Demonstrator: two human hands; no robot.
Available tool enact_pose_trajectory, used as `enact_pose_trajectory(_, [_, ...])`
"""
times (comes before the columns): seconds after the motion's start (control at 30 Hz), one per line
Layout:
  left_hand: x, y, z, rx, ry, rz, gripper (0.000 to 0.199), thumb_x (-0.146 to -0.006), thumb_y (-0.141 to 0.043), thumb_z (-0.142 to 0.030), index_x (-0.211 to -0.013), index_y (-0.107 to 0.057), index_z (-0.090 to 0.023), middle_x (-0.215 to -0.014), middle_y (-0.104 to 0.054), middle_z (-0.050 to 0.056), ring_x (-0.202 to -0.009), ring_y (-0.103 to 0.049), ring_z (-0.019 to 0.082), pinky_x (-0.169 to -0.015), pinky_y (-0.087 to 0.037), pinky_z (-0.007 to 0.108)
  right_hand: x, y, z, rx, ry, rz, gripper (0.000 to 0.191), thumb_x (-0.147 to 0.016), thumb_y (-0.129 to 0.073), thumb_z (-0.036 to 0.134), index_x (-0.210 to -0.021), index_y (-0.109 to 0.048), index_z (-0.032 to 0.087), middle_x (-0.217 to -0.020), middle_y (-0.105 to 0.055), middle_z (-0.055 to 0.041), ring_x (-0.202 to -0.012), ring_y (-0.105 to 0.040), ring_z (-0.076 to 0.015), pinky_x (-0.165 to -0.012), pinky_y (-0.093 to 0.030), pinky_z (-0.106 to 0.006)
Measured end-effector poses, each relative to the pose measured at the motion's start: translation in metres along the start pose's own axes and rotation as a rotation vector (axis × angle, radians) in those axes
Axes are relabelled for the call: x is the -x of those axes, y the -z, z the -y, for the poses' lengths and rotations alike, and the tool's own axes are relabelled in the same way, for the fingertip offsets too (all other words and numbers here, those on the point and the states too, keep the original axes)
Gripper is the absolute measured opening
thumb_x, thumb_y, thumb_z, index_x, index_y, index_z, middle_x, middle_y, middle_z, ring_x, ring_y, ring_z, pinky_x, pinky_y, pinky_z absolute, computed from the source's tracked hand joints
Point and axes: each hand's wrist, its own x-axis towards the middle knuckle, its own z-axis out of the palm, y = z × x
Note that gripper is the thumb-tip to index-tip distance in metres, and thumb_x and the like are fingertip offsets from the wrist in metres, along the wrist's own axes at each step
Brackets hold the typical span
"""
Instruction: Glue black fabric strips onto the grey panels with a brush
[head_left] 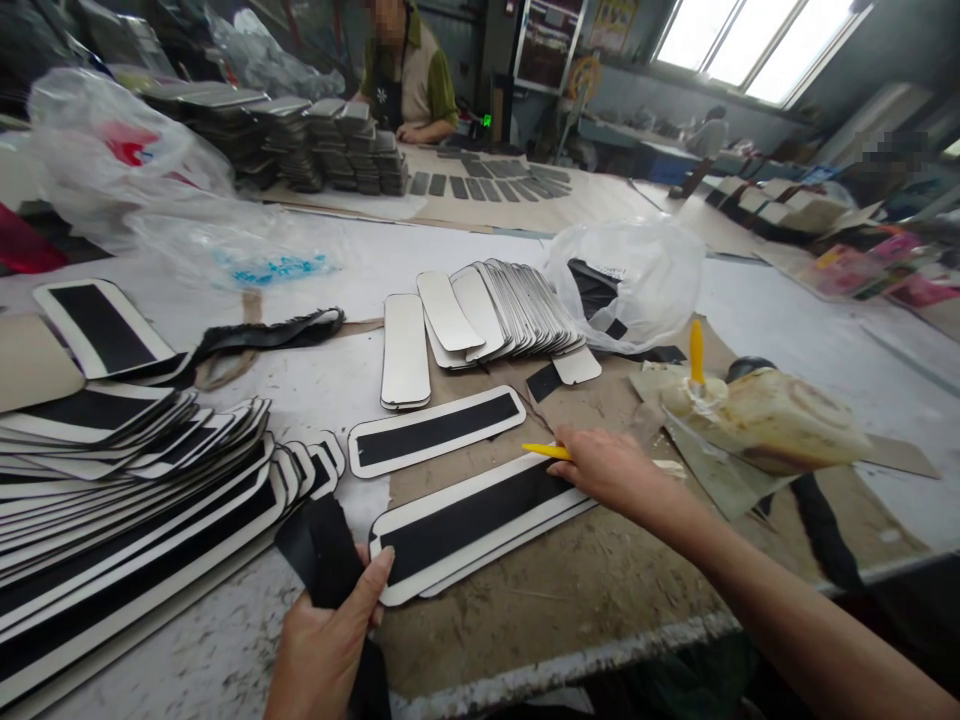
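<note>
My left hand (330, 640) is closed around a black strip (321, 545), which sticks up past the fingers and hangs below them. Its thumb presses on the left end of a long white panel (480, 570) with a black band down the middle. A second panel edge shows beneath that one. In my right hand (607, 470) is a yellow-handled tool (546, 451), its handle end pointing left and its other end hidden. This hand is over the panel's right end. Just behind lies a shorter white panel (435, 432) with a black band.
Stacked banded panels (135, 520) fill the left side. Behind stand fanned white panels (517, 310) and a plastic bag (645, 280). At right, a stained plastic bottle (780, 415) lies near a yellow handle (697, 352). A co-worker (420, 80) is across the table by grey stacks (322, 140).
</note>
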Motion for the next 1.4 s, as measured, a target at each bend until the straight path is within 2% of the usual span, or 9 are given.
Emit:
enact_pose_trajectory(0.17, [0.002, -0.001, -0.003, 0.041, 0.009, -0.004, 0.051, -0.051, -0.080, -0.050, -0.082, -0.060, -0.015, -0.055, -0.050, -0.006, -0.050, -0.044, 0.011, -0.049, -0.036, 0.023, 0.017, -0.002, -0.023, -0.098, -0.066, -0.103, 0.020, -0.091, -0.044, 0.033, -0.097, -0.056, 0.018, -0.087, -0.066, -0.0095, -0.082, -0.063, -0.0233, -0.064, -0.038, -0.028])
enact_pose_trajectory(0.43, [0.009, -0.001, -0.012, 0.154, -0.012, -0.006, 0.052, -0.045, -0.083, -0.046, -0.081, -0.061, -0.015, -0.058, -0.053, -0.005, -0.048, -0.043, 0.009, -0.045, -0.037, 0.020, 0.027, -0.020, -0.035, -0.556, 0.050, -0.274, 0.033, -0.091, -0.035, 0.042, -0.071, -0.048, 0.020, -0.069, -0.055, -0.0012, -0.064, -0.051, -0.0159, -0.060, -0.034, -0.027])
enact_pose_trajectory(0.57, [0.013, 0.004, -0.013, 0.142, -0.081, 0.037, 0.049, -0.050, -0.082, -0.045, -0.082, -0.060, -0.015, -0.057, -0.048, -0.006, -0.048, -0.041, 0.008, -0.044, -0.036, 0.018, 0.035, -0.019, -0.029, -0.897, 0.013, -0.205, 0.039, -0.083, -0.047, 0.052, -0.062, -0.039, 0.021, -0.054, -0.038, 0.0050, -0.049, -0.038, -0.0102, -0.046, -0.029, -0.023])
enact_pose_trajectory(0.67, [0.019, 0.006, -0.013, 0.143, -0.131, 0.079, 0.048, -0.056, -0.079, -0.047, -0.086, -0.059, -0.016, -0.068, -0.052, -0.003, -0.054, -0.045, 0.010, -0.046, -0.041, 0.020, 0.044, -0.020, -0.026, -1.049, -0.047, -0.161, 0.041, -0.078, -0.054, 0.056, -0.063, -0.042, 0.020, -0.054, -0.035, 0.0060, -0.047, -0.037, -0.0090, -0.042, -0.030, -0.021])
enact_pose_trajectory(0.87, [0.029, 0.006, -0.012, 0.152, -0.163, 0.171, 0.038, -0.074, -0.063, -0.053, -0.087, -0.058, -0.017, -0.067, -0.055, -0.001, -0.058, -0.049, 0.012, -0.048, -0.045, 0.021, 0.055, -0.028, -0.028, -1.070, -0.094, -0.188, 0.044, -0.072, -0.059, 0.061, -0.065, -0.049, 0.019, -0.055, -0.041, 0.0041, -0.049, -0.041, -0.0096, -0.042, -0.035, -0.020])
enact_pose_trajectory(0.97, [0.032, 0.006, -0.011, 0.157, -0.162, 0.160, 0.037, -0.073, -0.065, -0.052, -0.082, -0.060, -0.016, -0.068, -0.059, 0.000, -0.057, -0.051, 0.012, -0.046, -0.042, 0.019, 0.057, -0.034, -0.031, -1.069, -0.123, -0.177, 0.045, -0.072, -0.059, 0.062, -0.068, -0.052, 0.019, -0.055, -0.043, 0.0036, -0.049, -0.041, -0.0094, -0.041, -0.036, -0.019])
enact_pose_trajectory(1.1, [0.038, 0.005, -0.016, 0.213, -0.112, 0.162, 0.036, -0.069, -0.073, -0.040, -0.093, -0.066, -0.014, -0.076, -0.066, 0.004, -0.066, -0.060, 0.016, -0.051, -0.046, 0.020, 0.060, -0.042, -0.035, -1.142, -0.135, -0.148, 0.043, -0.073, -0.062, 0.059, -0.067, -0.049, 0.018, -0.056, -0.041, 0.0042, -0.049, -0.040, -0.0077, -0.040, -0.035, -0.017])
enact_pose_trajectory(1.3, [0.046, 0.002, -0.026, 0.539, 0.168, 0.238, 0.037, -0.065, -0.076, -0.023, -0.099, -0.065, -0.013, -0.077, -0.070, 0.006, -0.054, -0.061, 0.016, -0.049, -0.050, 0.024, 0.070, -0.047, -0.030, -1.682, -0.115, 0.073, 0.040, -0.072, -0.069, 0.052, -0.075, -0.045, 0.019, -0.054, -0.035, 0.0083, -0.039, -0.027, -0.0019, -0.032, -0.025, -0.011])
enact_pose_trajectory(1.4, [0.047, 0.002, -0.028, 0.575, 0.220, 0.260, 0.037, -0.066, -0.075, -0.019, -0.101, -0.065, -0.013, -0.073, -0.069, 0.006, -0.057, -0.063, 0.018, -0.053, -0.053, 0.027, 0.072, -0.047, -0.028, -1.806, -0.085, 0.116, 0.039, -0.072, -0.071, 0.048, -0.075, -0.046, 0.018, -0.055, -0.035, 0.0082, -0.040, -0.026, -0.0015, -0.033, -0.026, -0.011])
